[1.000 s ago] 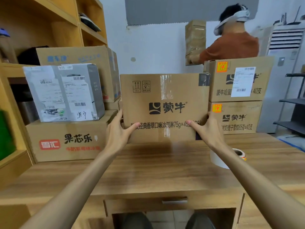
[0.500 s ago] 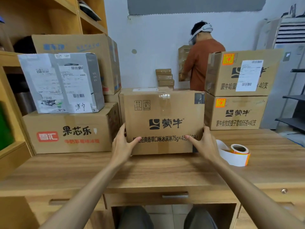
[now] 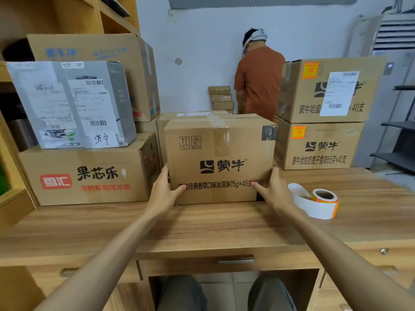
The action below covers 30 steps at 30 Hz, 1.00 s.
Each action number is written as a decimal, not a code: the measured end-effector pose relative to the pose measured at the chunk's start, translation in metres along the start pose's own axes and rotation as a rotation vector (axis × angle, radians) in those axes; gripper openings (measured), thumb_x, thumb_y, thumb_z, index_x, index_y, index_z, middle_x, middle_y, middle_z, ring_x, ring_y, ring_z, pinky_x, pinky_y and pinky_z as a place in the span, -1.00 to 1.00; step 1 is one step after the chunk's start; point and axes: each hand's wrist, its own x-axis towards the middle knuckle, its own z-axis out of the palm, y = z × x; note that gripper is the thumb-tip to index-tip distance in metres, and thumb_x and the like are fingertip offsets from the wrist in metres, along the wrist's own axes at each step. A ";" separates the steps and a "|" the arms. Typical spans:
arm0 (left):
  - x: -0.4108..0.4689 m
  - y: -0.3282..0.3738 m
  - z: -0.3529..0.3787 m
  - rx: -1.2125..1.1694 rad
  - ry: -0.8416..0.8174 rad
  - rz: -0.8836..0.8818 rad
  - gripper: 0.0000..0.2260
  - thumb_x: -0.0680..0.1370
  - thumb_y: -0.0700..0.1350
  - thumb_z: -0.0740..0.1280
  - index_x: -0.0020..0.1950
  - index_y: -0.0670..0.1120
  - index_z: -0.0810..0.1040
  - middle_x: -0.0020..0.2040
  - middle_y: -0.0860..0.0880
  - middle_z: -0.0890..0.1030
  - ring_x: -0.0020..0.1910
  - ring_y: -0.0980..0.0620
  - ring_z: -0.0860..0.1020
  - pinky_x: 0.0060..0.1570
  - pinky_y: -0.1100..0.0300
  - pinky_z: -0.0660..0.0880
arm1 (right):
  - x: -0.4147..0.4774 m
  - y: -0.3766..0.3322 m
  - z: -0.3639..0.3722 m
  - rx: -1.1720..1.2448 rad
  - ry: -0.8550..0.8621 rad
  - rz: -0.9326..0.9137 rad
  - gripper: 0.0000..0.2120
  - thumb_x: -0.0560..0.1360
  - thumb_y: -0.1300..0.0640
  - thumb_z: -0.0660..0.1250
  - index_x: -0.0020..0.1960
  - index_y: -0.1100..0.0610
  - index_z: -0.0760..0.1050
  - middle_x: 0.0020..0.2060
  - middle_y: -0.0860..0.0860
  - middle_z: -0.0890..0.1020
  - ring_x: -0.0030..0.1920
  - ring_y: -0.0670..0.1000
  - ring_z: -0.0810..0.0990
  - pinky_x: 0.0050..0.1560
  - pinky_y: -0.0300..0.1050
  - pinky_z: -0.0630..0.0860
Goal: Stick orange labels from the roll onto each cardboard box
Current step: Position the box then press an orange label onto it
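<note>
Box point(image 3: 221, 160) down on desk point(image 3: 202, 225), rear hidden

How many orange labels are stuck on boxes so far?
2: one on the upper box at right, one on the lower box beneath it. Hidden box faces may carry more.
</note>
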 end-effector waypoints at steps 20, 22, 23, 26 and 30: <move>-0.015 0.140 0.151 0.272 -0.559 0.565 -0.70 0.61 0.06 0.35 0.34 0.06 0.52 0.22 0.15 0.48 -0.08 0.25 0.46 0.00 0.18 0.41 | -0.019 0.077 -0.146 -0.397 -0.061 -0.130 -0.89 0.52 -0.04 0.37 -0.17 -0.10 0.51 -0.30 -0.16 0.49 -0.08 0.01 0.43 -0.07 -0.02 0.40; -0.015 0.152 0.180 0.213 -0.585 0.604 -0.70 0.60 -0.01 0.38 0.34 0.04 0.53 0.25 0.13 0.49 -0.06 0.21 0.47 -0.05 0.21 0.35 | -0.025 0.086 -0.152 -0.359 -0.072 -0.102 -0.87 0.52 0.08 0.37 -0.19 -0.11 0.53 -0.36 -0.20 0.47 -0.22 -0.02 0.43 -0.20 -0.10 0.32; -0.016 0.156 0.193 0.180 -0.590 0.612 -0.70 0.59 -0.03 0.39 0.32 0.05 0.53 0.24 0.12 0.50 -0.05 0.17 0.46 -0.06 0.20 0.35 | -0.027 0.090 -0.154 -0.332 -0.085 -0.096 -0.87 0.51 0.13 0.37 -0.16 -0.09 0.57 -0.40 -0.21 0.50 -0.30 -0.09 0.44 -0.26 -0.14 0.32; -0.018 0.166 0.225 0.089 -0.608 0.589 -0.73 0.57 -0.04 0.41 0.26 0.04 0.55 0.17 0.10 0.51 0.04 0.15 0.46 0.02 0.15 0.38 | -0.031 0.101 -0.159 -0.294 -0.141 -0.086 -0.85 0.48 0.26 0.38 -0.01 0.06 0.64 -0.49 -0.40 0.50 -0.38 -0.26 0.49 -0.33 -0.39 0.33; -0.022 0.170 0.247 0.027 -0.655 0.540 -0.84 0.54 -0.06 0.44 0.08 -0.05 0.59 0.05 0.02 0.54 0.11 0.04 0.45 -0.03 0.17 0.36 | -0.030 0.112 -0.156 -0.224 -0.162 -0.089 -0.78 0.45 0.28 0.43 0.07 0.09 0.63 -0.35 -0.33 0.57 -0.33 -0.32 0.50 -0.28 -0.40 0.35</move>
